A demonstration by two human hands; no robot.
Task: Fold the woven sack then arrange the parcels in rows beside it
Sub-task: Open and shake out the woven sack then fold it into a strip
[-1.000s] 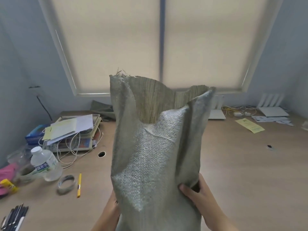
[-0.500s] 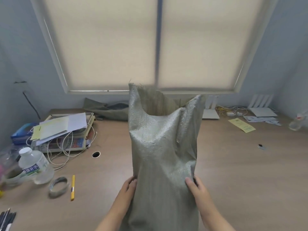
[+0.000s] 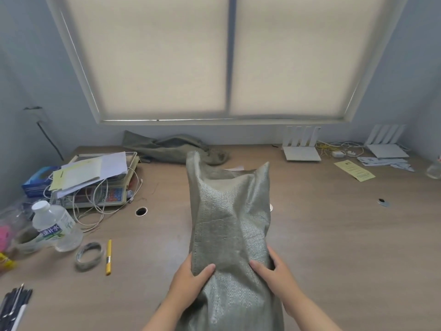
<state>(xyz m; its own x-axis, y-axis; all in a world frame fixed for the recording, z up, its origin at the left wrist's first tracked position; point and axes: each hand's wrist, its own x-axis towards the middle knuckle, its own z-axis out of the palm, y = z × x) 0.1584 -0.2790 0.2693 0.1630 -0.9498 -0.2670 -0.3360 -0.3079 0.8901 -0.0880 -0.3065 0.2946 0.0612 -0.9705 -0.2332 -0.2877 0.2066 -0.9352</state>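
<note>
A grey-green woven sack stands upright in front of me on the wooden desk, its open mouth at the top and sagging. My left hand grips the sack's left edge low down, thumb across the front. My right hand grips the right edge at the same height. The sack's bottom runs out of view below. No parcels are in view.
A second crumpled sack lies at the back under the window. At left are a water bottle, tape roll, yellow cutter, a scale under papers and cables, and pens. Routers and leaflets sit back right.
The sack has come down and away from my face, its top now lower over the desk. Both hands slid to grip its sides from the front.
</note>
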